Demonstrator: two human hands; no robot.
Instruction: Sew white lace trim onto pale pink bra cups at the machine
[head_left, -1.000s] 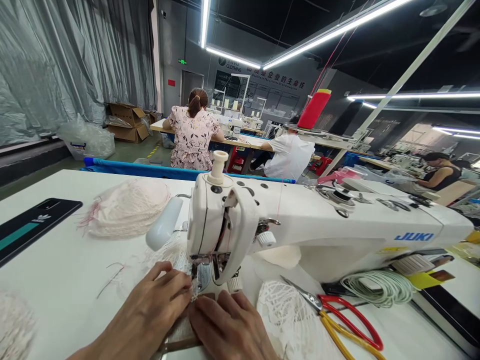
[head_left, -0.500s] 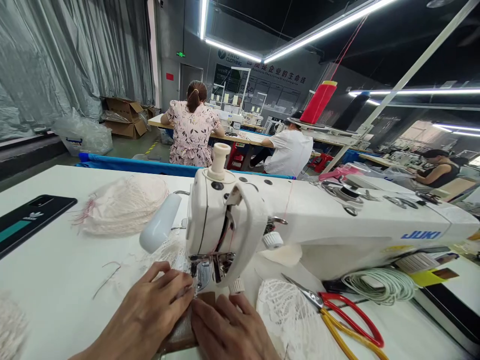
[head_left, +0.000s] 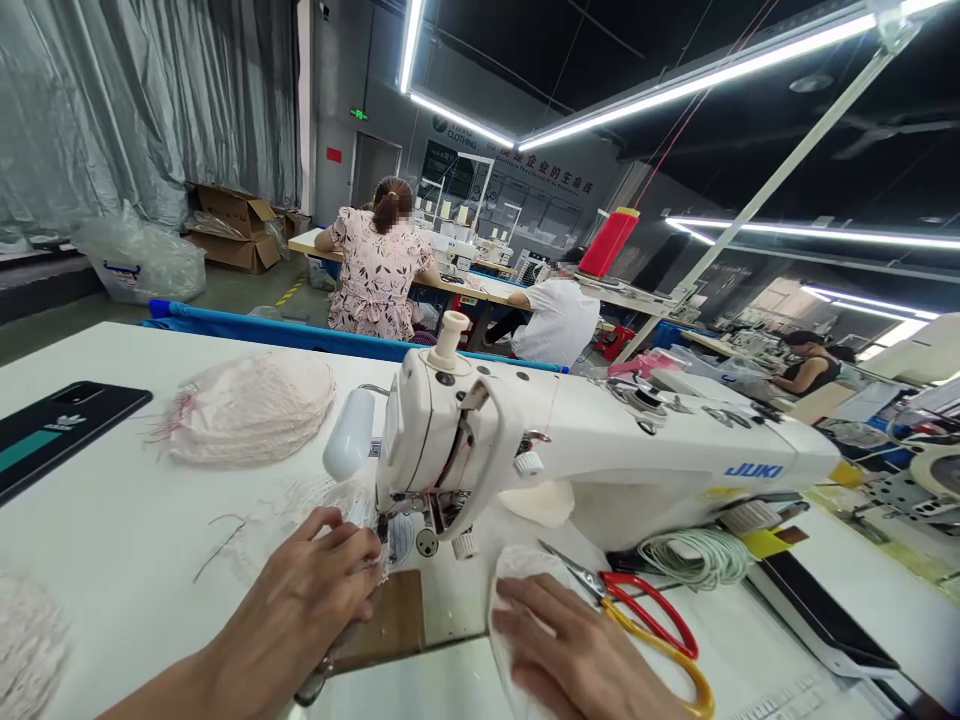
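A white sewing machine [head_left: 600, 430] stands across the table. My left hand [head_left: 315, 590] is closed on white lace fabric [head_left: 352, 500] just left of the needle area, its fingers bent over the lace edge. To the right, my right hand [head_left: 570, 640] lies with fingers spread on a white lace piece [head_left: 517, 570], slightly blurred. Between the hands a brown plate [head_left: 390, 620] shows in the machine bed. Scissors [head_left: 652, 610] with red and yellow handles lie beside my right hand.
A stack of lace pieces [head_left: 247, 410] and a black phone [head_left: 67, 430] lie at the left. Pale green cord [head_left: 690, 558] is coiled under the machine arm. Another lace pile [head_left: 26, 640] sits at the lower left. Several people sit at tables beyond.
My right hand has moved right, from near the needle onto the lace piece, uncovering the brown plate. The camera view has shifted. My left hand remains at the lace.
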